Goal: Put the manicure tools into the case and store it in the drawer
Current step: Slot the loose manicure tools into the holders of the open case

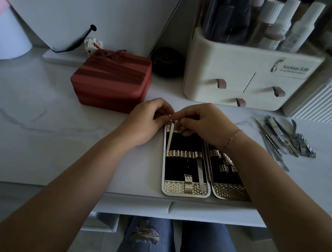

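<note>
- A slim tool is pinched over the case by fingers of left hand and right hand.
- One seated tool is seen; a pile is left on the bench.

The case is black inside with pale-gold bands embossed in a cube pattern, the box is red with darker stripes, the surface white with grey marble veins, the organiser cream with mauve tabs, the tools silver.
</note>
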A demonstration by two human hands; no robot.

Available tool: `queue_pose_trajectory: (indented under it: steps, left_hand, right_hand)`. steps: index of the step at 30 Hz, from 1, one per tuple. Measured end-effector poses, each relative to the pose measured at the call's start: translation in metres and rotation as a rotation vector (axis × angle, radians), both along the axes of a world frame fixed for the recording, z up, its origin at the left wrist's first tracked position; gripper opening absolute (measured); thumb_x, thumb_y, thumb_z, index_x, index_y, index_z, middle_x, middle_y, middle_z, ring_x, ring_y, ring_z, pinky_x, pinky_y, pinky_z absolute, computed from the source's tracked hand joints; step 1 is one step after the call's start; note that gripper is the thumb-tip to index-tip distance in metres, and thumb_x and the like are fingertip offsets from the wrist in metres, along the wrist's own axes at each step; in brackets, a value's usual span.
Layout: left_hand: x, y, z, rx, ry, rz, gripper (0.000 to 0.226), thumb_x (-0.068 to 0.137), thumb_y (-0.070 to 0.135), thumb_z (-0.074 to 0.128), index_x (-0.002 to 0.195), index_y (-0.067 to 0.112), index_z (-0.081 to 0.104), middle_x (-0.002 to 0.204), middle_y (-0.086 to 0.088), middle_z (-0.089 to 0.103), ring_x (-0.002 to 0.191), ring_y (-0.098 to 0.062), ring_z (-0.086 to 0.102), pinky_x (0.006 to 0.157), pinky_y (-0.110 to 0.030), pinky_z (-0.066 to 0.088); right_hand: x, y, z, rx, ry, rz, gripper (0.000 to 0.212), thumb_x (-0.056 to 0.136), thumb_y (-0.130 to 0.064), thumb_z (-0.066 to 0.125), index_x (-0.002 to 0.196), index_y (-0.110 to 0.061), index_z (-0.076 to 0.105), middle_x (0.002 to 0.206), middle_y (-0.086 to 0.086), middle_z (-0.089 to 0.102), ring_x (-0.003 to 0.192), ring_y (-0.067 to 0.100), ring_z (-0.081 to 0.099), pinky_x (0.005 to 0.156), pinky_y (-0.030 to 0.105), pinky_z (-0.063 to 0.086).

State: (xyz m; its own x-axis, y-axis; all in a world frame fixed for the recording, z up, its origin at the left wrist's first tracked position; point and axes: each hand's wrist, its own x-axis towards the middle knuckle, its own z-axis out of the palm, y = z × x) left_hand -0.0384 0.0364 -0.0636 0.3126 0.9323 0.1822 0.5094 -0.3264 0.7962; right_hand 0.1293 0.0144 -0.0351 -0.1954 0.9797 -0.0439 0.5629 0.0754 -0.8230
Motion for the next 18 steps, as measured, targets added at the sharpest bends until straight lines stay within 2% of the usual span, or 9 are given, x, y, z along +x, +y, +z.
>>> queue_pose_trajectory:
  steps: [3, 6, 8, 10, 14, 18]
  left_hand:
    - [-0.004, 0.0, 0.002, -0.02, 0.006, -0.044, 0.018, 0.087, 0.003, 0.057, 0.094, 0.019, 0.062, 0.091, -0.001, 0.068, 0.086, -0.013, 0.064, 0.079, -0.023, 0.048]
    - [-0.007, -0.001, 0.004, -0.059, -0.021, -0.068, 0.02, 0.086, 0.002, 0.058, 0.097, 0.018, 0.061, 0.094, -0.004, 0.068, 0.088, -0.014, 0.064, 0.081, -0.022, 0.048]
    - [-0.007, -0.002, 0.005, -0.075, -0.041, -0.07, 0.02, 0.084, 0.002, 0.061, 0.098, 0.017, 0.061, 0.092, -0.004, 0.068, 0.086, -0.015, 0.064, 0.079, -0.021, 0.048]
    - [-0.006, -0.003, 0.006, -0.077, -0.053, -0.073, 0.02, 0.083, 0.002, 0.063, 0.097, 0.017, 0.061, 0.091, -0.003, 0.068, 0.085, -0.015, 0.064, 0.077, -0.019, 0.048]
    - [-0.006, -0.002, 0.006, -0.088, -0.052, -0.073, 0.02, 0.083, 0.004, 0.063, 0.097, 0.018, 0.061, 0.092, -0.002, 0.068, 0.086, -0.013, 0.065, 0.078, -0.019, 0.049]
    - [-0.007, -0.002, 0.006, -0.085, -0.057, -0.069, 0.021, 0.083, 0.002, 0.063, 0.096, 0.018, 0.061, 0.09, -0.002, 0.068, 0.085, -0.013, 0.065, 0.078, -0.019, 0.049]
  right_hand:
    - [0.001, 0.0, 0.002, 0.003, -0.05, 0.053, 0.028, 0.088, -0.003, 0.054, 0.104, -0.02, 0.071, 0.092, 0.009, 0.071, 0.074, 0.019, 0.069, 0.08, 0.025, 0.056]
    - [0.0, 0.0, 0.003, 0.027, -0.138, 0.099, 0.029, 0.088, -0.006, 0.054, 0.107, -0.021, 0.069, 0.09, 0.005, 0.069, 0.064, 0.008, 0.063, 0.076, 0.023, 0.053]
    - [0.0, -0.001, 0.004, 0.007, -0.096, 0.1, 0.024, 0.087, -0.009, 0.058, 0.105, -0.021, 0.069, 0.083, 0.001, 0.068, 0.064, 0.006, 0.062, 0.072, 0.019, 0.054]
    - [-0.001, 0.001, 0.003, -0.02, -0.006, 0.054, 0.016, 0.084, -0.009, 0.063, 0.094, -0.019, 0.071, 0.08, 0.002, 0.069, 0.07, 0.014, 0.065, 0.072, 0.024, 0.057]
    - [-0.009, 0.006, 0.006, -0.086, 0.09, -0.043, 0.009, 0.078, 0.0, 0.067, 0.084, -0.007, 0.07, 0.068, 0.009, 0.066, 0.062, 0.015, 0.063, 0.06, 0.022, 0.057]
    - [-0.016, 0.011, 0.01, -0.169, 0.109, -0.063, 0.012, 0.077, 0.006, 0.065, 0.075, -0.005, 0.068, 0.067, 0.016, 0.064, 0.063, 0.026, 0.06, 0.068, 0.033, 0.056]
